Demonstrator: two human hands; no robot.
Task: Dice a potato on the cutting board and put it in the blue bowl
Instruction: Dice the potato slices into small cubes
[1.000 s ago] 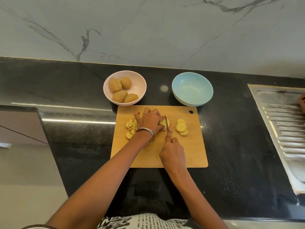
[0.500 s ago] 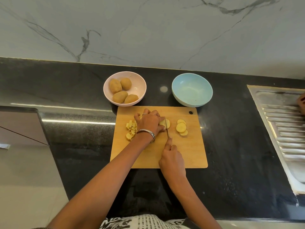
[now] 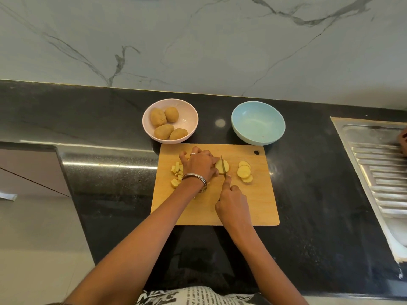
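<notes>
While the left hand curls its fingers over a potato piece to pin it flat against the cutting board, the right hand grips the knife with its fingers wrapped round the handle and the forefinger laid along the spine — a hold that likely steadies the blade through each cut. The blade stands on the piece just beside the left fingertips, which seem tucked back to stay out of its path.

Diced cubes sit in a loose heap at the left of the board, behind the left wrist, probably pushed aside to keep the cutting spot free. Round slices wait at the right, apart from the knife, within easy reach for the next pass.

At the far edge of the board the blue bowl stands on the dark surface, holding no potato as yet — close enough that the dice can be swept or lifted straight in. Beside it, a pink bowl holds four whole potatoes. By this layout, the dicing looks partway done.
</notes>
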